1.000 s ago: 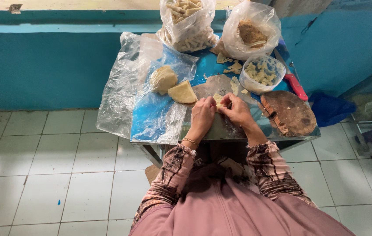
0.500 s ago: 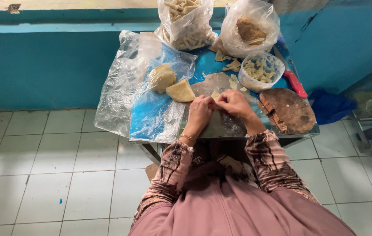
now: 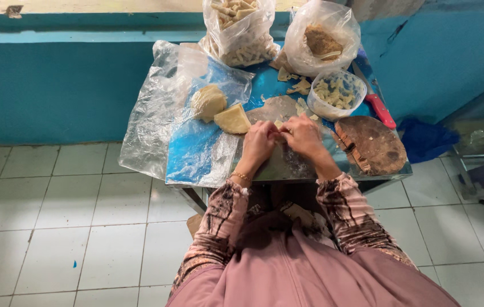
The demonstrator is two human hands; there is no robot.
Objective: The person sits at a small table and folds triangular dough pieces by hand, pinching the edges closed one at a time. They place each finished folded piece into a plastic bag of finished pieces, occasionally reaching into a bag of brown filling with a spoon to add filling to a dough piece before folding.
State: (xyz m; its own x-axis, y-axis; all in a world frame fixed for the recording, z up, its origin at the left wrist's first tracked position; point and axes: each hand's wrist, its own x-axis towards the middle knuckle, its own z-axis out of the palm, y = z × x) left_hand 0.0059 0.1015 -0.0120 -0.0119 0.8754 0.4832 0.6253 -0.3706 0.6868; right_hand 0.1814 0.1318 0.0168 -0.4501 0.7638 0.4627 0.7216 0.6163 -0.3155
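Note:
My left hand (image 3: 260, 142) and my right hand (image 3: 303, 136) meet at the middle of a small table (image 3: 401, 170), fingertips pressed together on a small pale piece of dough (image 3: 279, 124). Just left of the hands lie two larger lumps of yellowish dough (image 3: 219, 111) on a clear plastic sheet (image 3: 156, 113). A flat floured dough patch (image 3: 279, 107) lies just beyond the fingers. The inside of both hands is hidden from view.
A round wooden board (image 3: 374, 145) sits at the right, a red-handled knife (image 3: 379, 108) behind it. A plastic bowl of shaped pieces (image 3: 337, 94) and two plastic bags, one of shaped pieces (image 3: 239, 34), one of brown filling (image 3: 321, 40), stand at the back. Blue wall behind, tiled floor around.
The hands stay together on the small dough piece, shifting only slightly toward the far side of the table; the view has drifted a little.

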